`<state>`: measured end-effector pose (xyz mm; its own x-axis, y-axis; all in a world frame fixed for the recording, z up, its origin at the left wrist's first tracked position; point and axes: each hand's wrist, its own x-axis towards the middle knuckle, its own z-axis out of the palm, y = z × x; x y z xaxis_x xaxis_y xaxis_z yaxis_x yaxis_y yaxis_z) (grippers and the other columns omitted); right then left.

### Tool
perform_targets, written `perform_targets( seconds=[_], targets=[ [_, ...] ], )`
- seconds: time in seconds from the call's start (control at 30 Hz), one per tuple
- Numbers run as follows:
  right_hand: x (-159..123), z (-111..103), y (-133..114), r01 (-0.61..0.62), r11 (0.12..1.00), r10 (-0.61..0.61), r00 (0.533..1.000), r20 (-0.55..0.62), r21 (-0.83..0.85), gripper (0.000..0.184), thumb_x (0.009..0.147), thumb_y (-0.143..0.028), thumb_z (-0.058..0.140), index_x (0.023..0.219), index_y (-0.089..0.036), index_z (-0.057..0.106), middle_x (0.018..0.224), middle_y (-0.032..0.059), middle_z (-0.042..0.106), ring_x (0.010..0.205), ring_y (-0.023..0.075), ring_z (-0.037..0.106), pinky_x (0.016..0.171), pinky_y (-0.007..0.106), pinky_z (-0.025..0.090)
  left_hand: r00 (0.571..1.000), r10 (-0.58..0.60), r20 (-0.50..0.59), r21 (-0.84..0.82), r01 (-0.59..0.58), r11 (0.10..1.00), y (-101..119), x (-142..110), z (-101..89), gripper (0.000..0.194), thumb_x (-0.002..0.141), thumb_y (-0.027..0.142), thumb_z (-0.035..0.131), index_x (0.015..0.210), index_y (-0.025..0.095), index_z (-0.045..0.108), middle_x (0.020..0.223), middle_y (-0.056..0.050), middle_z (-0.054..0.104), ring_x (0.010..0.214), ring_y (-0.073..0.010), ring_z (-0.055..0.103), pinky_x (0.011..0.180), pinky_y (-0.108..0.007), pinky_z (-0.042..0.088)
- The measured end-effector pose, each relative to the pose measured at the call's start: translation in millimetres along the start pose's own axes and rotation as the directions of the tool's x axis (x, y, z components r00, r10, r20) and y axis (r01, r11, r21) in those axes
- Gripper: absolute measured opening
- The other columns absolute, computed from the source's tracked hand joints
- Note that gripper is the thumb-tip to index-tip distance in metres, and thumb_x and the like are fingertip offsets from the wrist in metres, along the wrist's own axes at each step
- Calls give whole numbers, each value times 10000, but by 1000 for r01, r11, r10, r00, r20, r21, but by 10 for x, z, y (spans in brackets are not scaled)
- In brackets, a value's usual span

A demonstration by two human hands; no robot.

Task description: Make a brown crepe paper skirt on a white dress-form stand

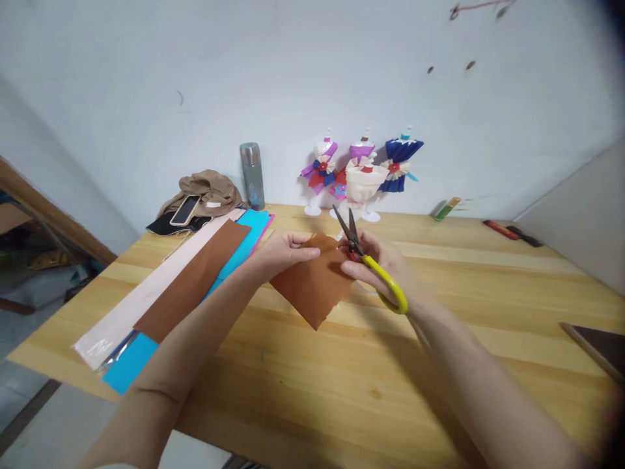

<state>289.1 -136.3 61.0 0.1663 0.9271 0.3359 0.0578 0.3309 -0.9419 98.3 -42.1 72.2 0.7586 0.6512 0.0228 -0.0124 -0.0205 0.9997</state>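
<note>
A square-looking piece of brown paper (315, 286) is held above the table between my two hands, one corner pointing down towards me. My left hand (288, 251) pinches its upper left edge, thumb on top. At its right edge, the fingers of my right hand (375, 260) press on the paper. The same hand also carries yellow-handled scissors (385, 280), their dark blades slightly apart and pointing up and away from me. Behind the paper, on the table, stand several small mannequin forms dressed in coloured paper, among them a cream one (364, 185) and a navy one (403, 156).
Left on the wooden table (273, 391) lie pink, brown and blue paper sheets (195, 280). Beyond them are a phone (186, 210), a brown cloth (209, 189) and a grey flask (252, 176). A green glue stick (446, 208), a red-black tool (512, 232) and a dark tablet-like object (596, 345) are right.
</note>
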Motion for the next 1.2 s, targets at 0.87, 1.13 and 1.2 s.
perform_targets(
  seconds=[0.87,1.13,1.2],
  targets=[
    [52,-216,121,262,767,-95,949,299,-586,433,713,-648,797,881,-254,737,745,39,575,643,216,514,610,350,393,1000,12,-24,155,-8,988,29,26,-100,221,767,321,765,909,161,819,879,-76,799,810,-246,737,693,-310,554],
    [47,-165,12,285,631,-4,931,364,-722,616,832,-843,471,849,-239,597,767,59,544,671,234,534,624,381,422,998,-43,-41,193,50,980,81,6,-72,259,784,309,744,955,123,801,916,-75,794,856,-226,726,747,-294,532],
    [45,-156,5,284,622,3,931,365,-730,617,848,-836,450,837,-232,574,764,60,541,674,233,531,624,377,411,998,-46,-45,187,54,981,80,3,-69,259,786,303,747,966,124,800,917,-77,795,848,-222,726,753,-295,533]
  ],
)
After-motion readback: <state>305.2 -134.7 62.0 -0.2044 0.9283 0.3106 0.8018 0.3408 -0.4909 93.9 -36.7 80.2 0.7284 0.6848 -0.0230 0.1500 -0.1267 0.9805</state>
